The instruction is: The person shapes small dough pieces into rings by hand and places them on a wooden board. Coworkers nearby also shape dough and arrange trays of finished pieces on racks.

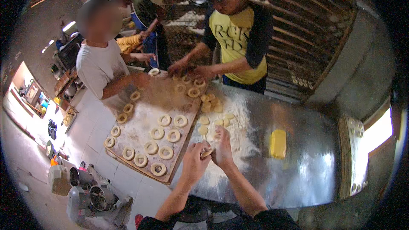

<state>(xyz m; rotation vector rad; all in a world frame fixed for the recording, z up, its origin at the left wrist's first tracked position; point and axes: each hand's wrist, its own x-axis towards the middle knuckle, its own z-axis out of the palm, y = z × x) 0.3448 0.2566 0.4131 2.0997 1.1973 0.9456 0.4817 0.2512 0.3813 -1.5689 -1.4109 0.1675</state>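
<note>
Pale dough piece (pixel 207 153), slanted, between hands (pixel 195 161)

Left grip (pixel 196 158) curled, right grip (pixel 223 152) close beside; bare forearms (pixel 245 189) converging forward.

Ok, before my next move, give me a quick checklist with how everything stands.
1. Dough piece at the left hand's fingers: ok.
2. Right hand's grip on it: cannot tell; the hand is beside it, contact unclear.
3. Flour on the metal tabletop: ok, spread beyond and beside the hands.
4. Yellow block off the flour: ok, to its right.
5. Dough rings on the wooden board: ok, lying flat at its near end.
</note>
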